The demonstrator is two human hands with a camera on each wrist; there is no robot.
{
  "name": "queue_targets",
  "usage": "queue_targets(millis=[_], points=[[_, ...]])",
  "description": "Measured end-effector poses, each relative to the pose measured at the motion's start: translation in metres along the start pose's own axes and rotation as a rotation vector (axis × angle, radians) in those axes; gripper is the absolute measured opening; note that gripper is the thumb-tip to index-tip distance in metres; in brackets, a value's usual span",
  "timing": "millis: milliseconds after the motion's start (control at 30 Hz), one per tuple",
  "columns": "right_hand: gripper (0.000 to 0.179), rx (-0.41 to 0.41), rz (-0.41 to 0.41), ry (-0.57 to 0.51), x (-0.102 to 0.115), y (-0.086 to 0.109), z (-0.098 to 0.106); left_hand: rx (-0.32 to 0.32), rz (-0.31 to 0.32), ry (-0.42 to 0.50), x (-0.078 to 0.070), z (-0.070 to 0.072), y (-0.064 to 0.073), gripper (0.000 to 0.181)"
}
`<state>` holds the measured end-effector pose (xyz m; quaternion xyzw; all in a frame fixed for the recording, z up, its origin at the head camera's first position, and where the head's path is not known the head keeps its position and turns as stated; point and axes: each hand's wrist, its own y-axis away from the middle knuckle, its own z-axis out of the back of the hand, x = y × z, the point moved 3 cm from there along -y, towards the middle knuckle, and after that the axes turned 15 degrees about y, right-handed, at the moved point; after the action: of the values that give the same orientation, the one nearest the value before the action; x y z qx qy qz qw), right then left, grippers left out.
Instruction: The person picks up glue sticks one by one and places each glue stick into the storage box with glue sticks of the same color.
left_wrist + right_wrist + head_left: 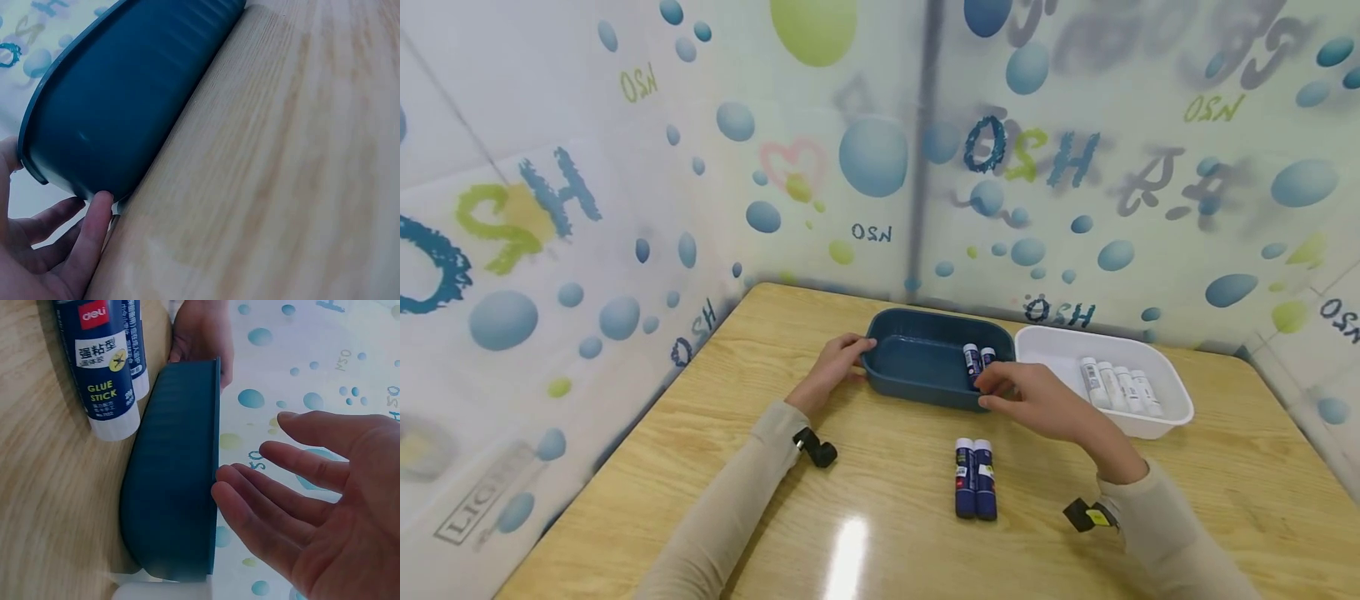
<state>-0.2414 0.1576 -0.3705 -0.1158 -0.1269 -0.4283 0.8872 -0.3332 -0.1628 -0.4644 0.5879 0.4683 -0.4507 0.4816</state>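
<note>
My left hand (838, 360) grips the left end of a dark blue plastic tray (917, 390), thumb over the rim and fingers against the outer wall. In the left wrist view, its fingers (94, 234) press low on that wall. Two blue glue sticks (972, 362) with white caps lie inside at the tray's right end. Over the tray's front right rim hovers my right hand (1037, 400), fingers apart and slightly bent, holding nothing. Two more blue glue sticks (975, 483) lie side by side on the table in front; their label reads "GLUE STICK" in the right wrist view.
A white tray (1172, 392) stands directly right of the blue one, with several white glue sticks (1120, 387) lying in it. The wooden table (820, 517) meets patterned curtain-like walls (880, 167) at the back and left.
</note>
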Motion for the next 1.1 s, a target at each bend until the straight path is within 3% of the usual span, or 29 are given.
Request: queue_targets(millis=[267,500,1100], points=[[0.021,0.044,0.011,-0.007,0.000,0.006,-0.006,0.000,0.007,-0.007,0.001,0.001,-0.001,0.049],[0.023,0.063,0.078,-0.047,-0.001,0.009,-0.004,-0.006,-0.001,-0.009,-0.001,0.001,0.002,0.048],[0.026,0.230,0.069,-0.063,-0.017,0.011,-0.018,0.000,0.011,-0.018,-0.002,-0.002,0.002,0.048]])
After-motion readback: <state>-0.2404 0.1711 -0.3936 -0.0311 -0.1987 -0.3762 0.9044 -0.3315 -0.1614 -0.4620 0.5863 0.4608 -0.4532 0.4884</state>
